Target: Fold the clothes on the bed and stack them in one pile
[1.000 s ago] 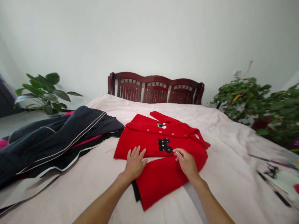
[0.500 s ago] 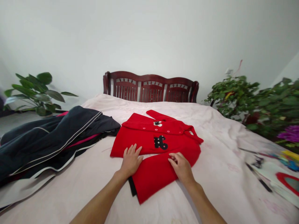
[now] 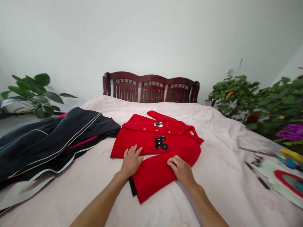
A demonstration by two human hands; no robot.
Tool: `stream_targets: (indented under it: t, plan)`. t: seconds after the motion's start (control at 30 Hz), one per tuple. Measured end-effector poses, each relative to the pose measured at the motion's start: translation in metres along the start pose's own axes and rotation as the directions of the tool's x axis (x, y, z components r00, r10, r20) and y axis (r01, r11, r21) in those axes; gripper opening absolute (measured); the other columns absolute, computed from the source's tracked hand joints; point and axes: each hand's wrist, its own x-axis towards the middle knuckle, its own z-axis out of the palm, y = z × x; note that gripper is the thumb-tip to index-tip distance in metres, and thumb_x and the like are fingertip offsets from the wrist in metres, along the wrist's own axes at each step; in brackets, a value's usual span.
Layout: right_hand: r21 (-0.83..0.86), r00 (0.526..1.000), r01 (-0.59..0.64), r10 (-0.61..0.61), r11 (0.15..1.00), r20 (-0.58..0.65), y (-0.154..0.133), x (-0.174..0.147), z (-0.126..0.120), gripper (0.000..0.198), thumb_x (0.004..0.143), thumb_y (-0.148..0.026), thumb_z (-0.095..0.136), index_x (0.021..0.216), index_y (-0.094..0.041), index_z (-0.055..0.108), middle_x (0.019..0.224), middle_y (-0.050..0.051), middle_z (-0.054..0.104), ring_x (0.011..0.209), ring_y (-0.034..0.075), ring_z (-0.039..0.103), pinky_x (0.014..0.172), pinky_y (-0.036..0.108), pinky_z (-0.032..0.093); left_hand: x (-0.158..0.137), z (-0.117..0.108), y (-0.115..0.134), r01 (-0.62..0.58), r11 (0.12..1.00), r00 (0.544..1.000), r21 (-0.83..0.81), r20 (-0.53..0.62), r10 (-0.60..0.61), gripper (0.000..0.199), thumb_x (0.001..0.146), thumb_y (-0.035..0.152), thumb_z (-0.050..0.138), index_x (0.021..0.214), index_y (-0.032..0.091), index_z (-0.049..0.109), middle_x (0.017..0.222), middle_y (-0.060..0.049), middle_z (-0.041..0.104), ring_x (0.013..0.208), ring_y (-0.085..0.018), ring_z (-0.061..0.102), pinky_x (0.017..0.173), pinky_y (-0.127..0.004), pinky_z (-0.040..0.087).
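A red buttoned cardigan (image 3: 139, 142) lies spread on the bed, its collar toward the right. On its front are a black dotted mouse-shaped patch (image 3: 161, 143) and a black-and-white one (image 3: 158, 124). My left hand (image 3: 132, 162) rests flat with fingers spread on the cardigan's lower edge, beside the near sleeve (image 3: 152, 181). On that sleeve's upper part, my right hand (image 3: 182, 170) has its fingers curled together, pinching the red cloth. A dark strip (image 3: 133, 186) shows at the sleeve's end. The other sleeve (image 3: 161, 116) stretches out on the far side.
Dark clothes with white piping (image 3: 71, 135) are heaped on the left of the pale pink sheet (image 3: 78, 201). At the right lie a black-handled tool (image 3: 258, 176) and a red-rimmed oval object (image 3: 284, 179). A wooden headboard (image 3: 151, 90) stands behind; leafy plants (image 3: 236, 94) flank the bed.
The whole view has shifted slightly. Both hands stay at nearly the same places on the cardigan; my right hand's fingers look more closed together.
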Motion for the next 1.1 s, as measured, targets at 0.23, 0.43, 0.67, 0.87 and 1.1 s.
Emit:
stream_targets:
  t: [0.23, 0.43, 0.67, 0.87, 1.1]
  plan:
    - [0.005, 0.995, -0.090, 0.090, 0.996, -0.045, -0.006, 0.003, 0.002, 0.021, 0.092, -0.034, 0.047, 0.080, -0.023, 0.062, 0.081, 0.003, 0.065, 0.073, 0.017, 0.062, 0.061, 0.026, 0.042, -0.001, -0.002, 0.001, -0.002, 1.000, 1.000, -0.004, -0.005, 0.002, 0.050, 0.096, 0.038, 0.045, 0.144, 0.026, 0.048, 0.154, -0.012, 0.042, 0.142, -0.027, 0.038, 0.117, -0.048, 0.024]
    - [0.772, 0.692, -0.305, 0.687, 0.558, -0.223, 0.032, 0.009, -0.018, 0.046, 0.089, -0.059, 0.043, 0.058, -0.026, 0.038, 0.041, -0.008, 0.032, 0.037, 0.011, 0.033, 0.040, 0.026, 0.028, -0.001, 0.000, -0.002, -0.014, 0.999, 0.999, -0.033, -0.045, 0.012, 0.048, 0.095, 0.035, 0.045, 0.142, 0.025, 0.050, 0.151, -0.011, 0.046, 0.140, -0.025, 0.040, 0.117, -0.046, 0.025]
    - [0.420, 0.635, -0.363, 0.551, 0.832, -0.541, 0.065, 0.003, -0.042, 0.046, 0.072, -0.050, 0.062, 0.104, -0.019, 0.068, 0.102, 0.010, 0.072, 0.094, 0.025, 0.065, 0.082, 0.036, 0.048, -0.001, 0.004, -0.007, -0.028, 0.993, 0.996, -0.110, -0.084, 0.019, 0.045, 0.096, 0.033, 0.044, 0.139, 0.023, 0.054, 0.149, -0.010, 0.049, 0.139, -0.024, 0.042, 0.116, -0.047, 0.028]
    - [0.356, 0.807, -0.392, 0.503, 0.848, -0.310, 0.062, 0.000, -0.035, 0.042, 0.079, -0.041, 0.050, 0.110, -0.020, 0.069, 0.084, 0.005, 0.075, 0.079, 0.024, 0.070, 0.080, 0.038, 0.051, 0.000, 0.006, -0.013, -0.043, 0.981, 0.993, -0.187, -0.118, 0.021, 0.042, 0.098, 0.034, 0.039, 0.133, 0.022, 0.059, 0.145, -0.009, 0.054, 0.136, -0.022, 0.046, 0.116, -0.046, 0.030]
    - [0.113, 0.996, -0.077, 0.083, 0.991, -0.043, 0.047, 0.004, -0.038, 0.041, 0.069, -0.013, 0.047, 0.098, -0.023, 0.074, 0.116, 0.006, 0.071, 0.112, 0.022, 0.061, 0.103, 0.042, 0.044, 0.001, 0.005, -0.016, -0.044, 0.960, 0.991, -0.276, -0.132, 0.008, 0.042, 0.099, 0.032, 0.034, 0.128, 0.023, 0.063, 0.142, -0.006, 0.058, 0.134, -0.019, 0.049, 0.115, -0.044, 0.033]
